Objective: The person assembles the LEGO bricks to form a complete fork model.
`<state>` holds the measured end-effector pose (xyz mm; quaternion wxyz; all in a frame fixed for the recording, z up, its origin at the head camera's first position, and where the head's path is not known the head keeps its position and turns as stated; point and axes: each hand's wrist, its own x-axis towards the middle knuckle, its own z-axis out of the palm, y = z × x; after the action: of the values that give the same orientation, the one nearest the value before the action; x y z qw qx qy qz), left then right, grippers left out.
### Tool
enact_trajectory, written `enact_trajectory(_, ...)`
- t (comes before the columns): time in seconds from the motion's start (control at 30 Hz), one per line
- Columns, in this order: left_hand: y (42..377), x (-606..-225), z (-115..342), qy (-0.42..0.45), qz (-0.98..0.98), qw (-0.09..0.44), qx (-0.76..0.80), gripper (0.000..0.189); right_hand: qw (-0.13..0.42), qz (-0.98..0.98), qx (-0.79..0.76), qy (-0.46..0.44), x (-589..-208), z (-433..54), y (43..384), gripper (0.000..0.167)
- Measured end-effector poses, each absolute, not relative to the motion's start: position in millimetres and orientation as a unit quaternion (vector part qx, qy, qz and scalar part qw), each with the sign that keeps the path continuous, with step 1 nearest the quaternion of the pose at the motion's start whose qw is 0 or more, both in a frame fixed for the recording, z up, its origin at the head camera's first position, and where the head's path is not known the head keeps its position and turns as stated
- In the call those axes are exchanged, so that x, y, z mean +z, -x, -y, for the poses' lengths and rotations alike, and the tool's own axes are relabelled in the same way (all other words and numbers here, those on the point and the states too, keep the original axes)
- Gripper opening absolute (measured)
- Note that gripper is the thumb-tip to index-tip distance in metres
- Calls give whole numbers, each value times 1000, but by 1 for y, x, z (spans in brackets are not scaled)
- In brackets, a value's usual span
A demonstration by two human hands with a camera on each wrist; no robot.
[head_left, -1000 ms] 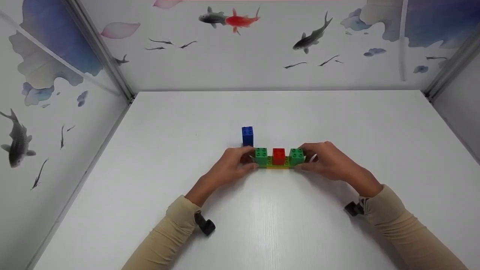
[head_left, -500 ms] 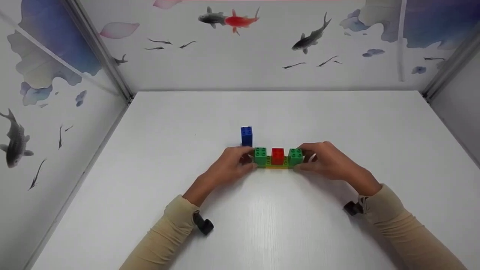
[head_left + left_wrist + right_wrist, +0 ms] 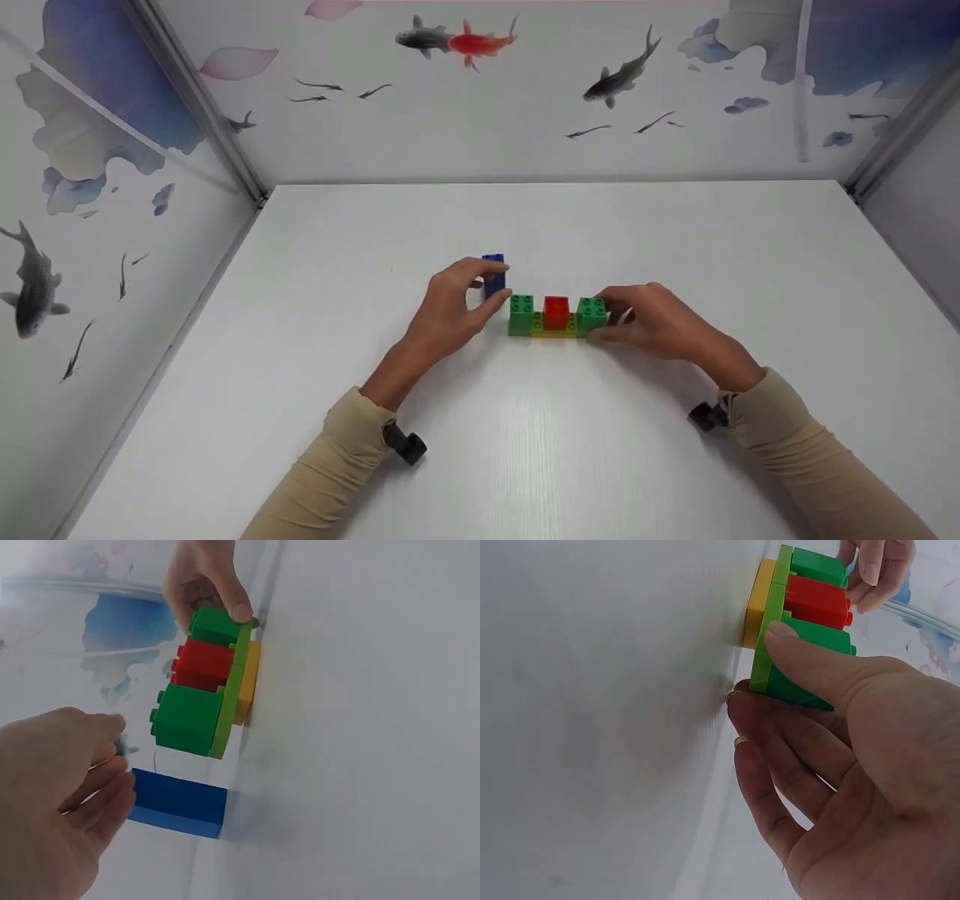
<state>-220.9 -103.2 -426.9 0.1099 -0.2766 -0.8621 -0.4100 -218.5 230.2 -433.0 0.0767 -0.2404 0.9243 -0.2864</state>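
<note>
My right hand (image 3: 664, 322) pinches the right end of a toy building-block assembly, thumb on its lime-green plates (image 3: 223, 720) and fingers behind. On those plates sit a left green block (image 3: 521, 315), a red block (image 3: 556, 313) in the middle and a right green block (image 3: 592, 312). A yellow block (image 3: 248, 682) lies under the plates' middle. Just behind the assembly's left end, a tall blue block (image 3: 493, 285) stands upright. My left hand (image 3: 448, 307) reaches around it, thumb and index finger apart; in the left wrist view the fingers overlap the block's upper end.
The blocks stand on a white table (image 3: 540, 450). Behind it rises a white back panel (image 3: 517, 142) printed with fish, and a similar left panel (image 3: 165, 270) borders the table. A small black camera (image 3: 409, 446) sits at the left wrist.
My left hand has let go of the assembly's left end and moved up to the blue block. The right hand keeps its hold, and the blocks stay in place.
</note>
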Motion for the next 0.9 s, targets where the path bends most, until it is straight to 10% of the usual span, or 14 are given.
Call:
enact_trajectory(0.3, 228, -442, 103, 209, 860, 198, -421, 33, 76, -920, -293, 248, -432, -230, 217, 37)
enact_trajectory(0.6, 231, -446, 104, 184, 881, 130, -417, 66, 75, -919, -295, 252, -433, -230, 218, 35)
enact_trajectory(0.9, 232, -448, 107, 200, 870, 127, -433, 49, 66, -917, -299, 255, -433, -229, 219, 38)
